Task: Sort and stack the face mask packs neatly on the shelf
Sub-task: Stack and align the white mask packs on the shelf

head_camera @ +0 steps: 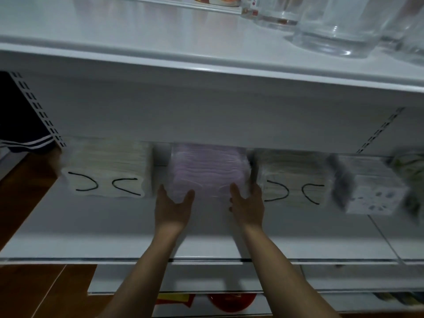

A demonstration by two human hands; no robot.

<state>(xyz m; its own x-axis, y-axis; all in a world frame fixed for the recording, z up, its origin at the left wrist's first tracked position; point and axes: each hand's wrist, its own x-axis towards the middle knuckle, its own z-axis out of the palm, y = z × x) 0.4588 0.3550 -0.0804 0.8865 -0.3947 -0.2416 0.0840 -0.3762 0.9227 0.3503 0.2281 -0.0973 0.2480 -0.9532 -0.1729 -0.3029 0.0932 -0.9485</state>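
White metal shelf (91,226); row of mask stacks along its back, gaps between most; left, white stack with black ear loops (104,168); centre, lilac stack (208,168); next, second white black-looped stack (296,182); then patterned stack (376,189); far right, greenish pack (410,168), blurred; upper shelf (137,31) carries clear glass vessels (339,26).

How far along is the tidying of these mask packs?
Looks done: the white stack on the left and the cream stack right of centre sit squared on the shelf. In hand: left hand and right hand touch the front of the pink stack. Left: perhaps the patterned stack and green packs at far right, too blurred to judge.
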